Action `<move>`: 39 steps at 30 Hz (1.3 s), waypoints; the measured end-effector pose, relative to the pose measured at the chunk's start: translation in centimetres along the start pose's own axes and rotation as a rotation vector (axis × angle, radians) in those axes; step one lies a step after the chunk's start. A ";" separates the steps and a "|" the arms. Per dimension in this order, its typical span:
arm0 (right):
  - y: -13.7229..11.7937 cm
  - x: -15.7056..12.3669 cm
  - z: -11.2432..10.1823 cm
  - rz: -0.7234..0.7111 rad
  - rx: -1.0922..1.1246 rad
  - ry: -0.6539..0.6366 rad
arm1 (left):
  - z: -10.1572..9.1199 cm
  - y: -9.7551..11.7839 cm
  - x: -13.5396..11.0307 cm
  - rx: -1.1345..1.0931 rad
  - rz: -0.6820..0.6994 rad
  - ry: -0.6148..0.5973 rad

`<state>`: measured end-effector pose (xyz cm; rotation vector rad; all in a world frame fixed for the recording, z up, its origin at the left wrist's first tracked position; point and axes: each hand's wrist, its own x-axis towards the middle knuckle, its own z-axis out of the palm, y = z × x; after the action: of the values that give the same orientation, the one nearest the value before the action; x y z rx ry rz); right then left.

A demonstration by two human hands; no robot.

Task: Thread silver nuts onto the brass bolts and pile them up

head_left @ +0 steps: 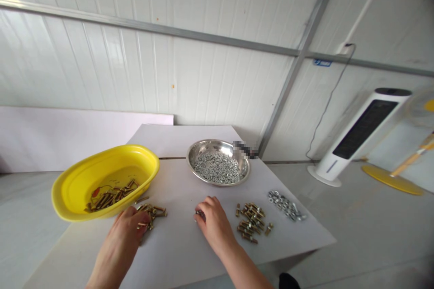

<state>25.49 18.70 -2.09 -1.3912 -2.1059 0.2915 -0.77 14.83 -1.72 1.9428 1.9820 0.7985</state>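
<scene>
Beside a yellow basin (69,185), the left hand (126,230) curls over loose bolts (158,210) on the tabletop (183,253); whether it grips one cannot be told. Lifting a single bolt by its head should keep neighbours from tangling. The right hand (215,221), nearly closed, pinches small metal pieces (200,213), best held loosely enough to feed singly, before a steel bowl (193,174). Far right, a blue label's (322,62) writing is unreadable.
</scene>
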 end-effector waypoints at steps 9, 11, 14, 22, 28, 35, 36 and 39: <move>-0.4 -0.1 -0.5 -0.002 0.061 0.003 | -2.4 1.9 -0.8 0.108 0.081 0.078; -0.5 -0.3 -0.8 0.004 0.099 0.007 | -2.2 2.1 -0.9 0.089 0.049 0.177; -0.5 -0.7 -1.2 0.015 0.173 0.002 | -1.5 2.6 -1.0 -0.055 0.034 0.267; -0.9 -1.9 -1.2 0.224 0.821 -0.048 | 3.3 7.0 -1.5 -1.004 -0.257 0.021; -1.5 -2.5 -1.8 0.461 1.315 -0.089 | 5.4 9.2 -1.6 -1.050 -0.116 -0.050; -0.3 -3.4 -2.8 0.480 1.376 -0.086 | 5.2 11.2 -1.6 -0.874 -0.016 -0.160; -0.1 -3.5 -2.9 0.466 1.357 -0.084 | 5.4 11.4 -1.7 -0.852 0.001 -0.156; 0.5 -3.8 -3.2 0.405 1.282 -0.070 | 6.2 11.7 -1.9 -0.809 0.037 -0.108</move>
<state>28.76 15.13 -1.14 -0.9165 -1.1284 1.5221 12.54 13.80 -0.78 1.4843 1.2546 1.2263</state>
